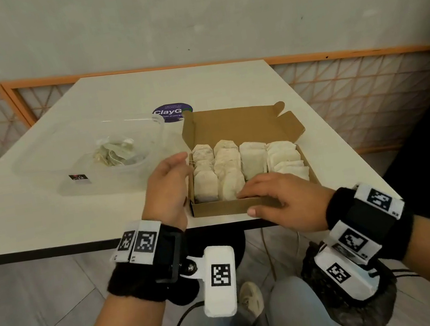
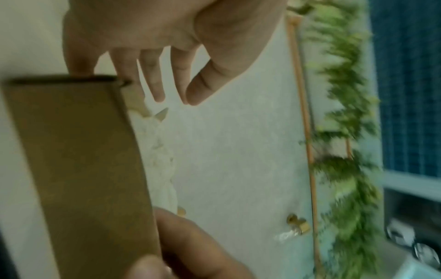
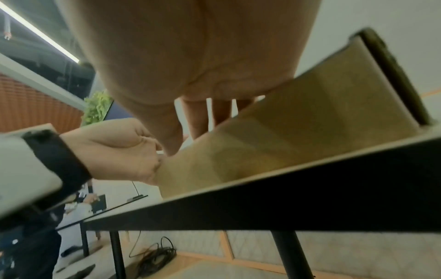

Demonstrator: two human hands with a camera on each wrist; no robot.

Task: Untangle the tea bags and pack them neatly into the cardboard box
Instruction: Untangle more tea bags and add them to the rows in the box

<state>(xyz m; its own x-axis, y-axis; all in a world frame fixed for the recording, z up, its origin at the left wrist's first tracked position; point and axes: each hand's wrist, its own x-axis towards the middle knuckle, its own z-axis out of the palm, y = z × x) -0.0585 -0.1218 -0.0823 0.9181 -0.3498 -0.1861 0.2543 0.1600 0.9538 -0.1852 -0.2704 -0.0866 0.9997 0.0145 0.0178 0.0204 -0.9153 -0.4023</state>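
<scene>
The brown cardboard box (image 1: 224,208) stands open near the table's front edge, its lid folded back. Four rows of pale tea bags (image 1: 253,162) fill it. My left hand (image 1: 169,177) rests against the box's left wall (image 2: 83,169) with relaxed fingers that hold nothing. My right hand (image 1: 272,192) lies over the near wall (image 3: 286,141), fingers flat on the nearest tea bags and thumb outside the front wall. A tangle of tea bags (image 1: 114,154) sits in the clear plastic container (image 1: 65,147) to the left.
A purple round sticker (image 1: 170,110) lies on the white table (image 1: 48,217) behind the box. The table's dark front edge (image 3: 286,207) runs just under my wrists. A black bag (image 1: 352,307) and cables lie on the floor below.
</scene>
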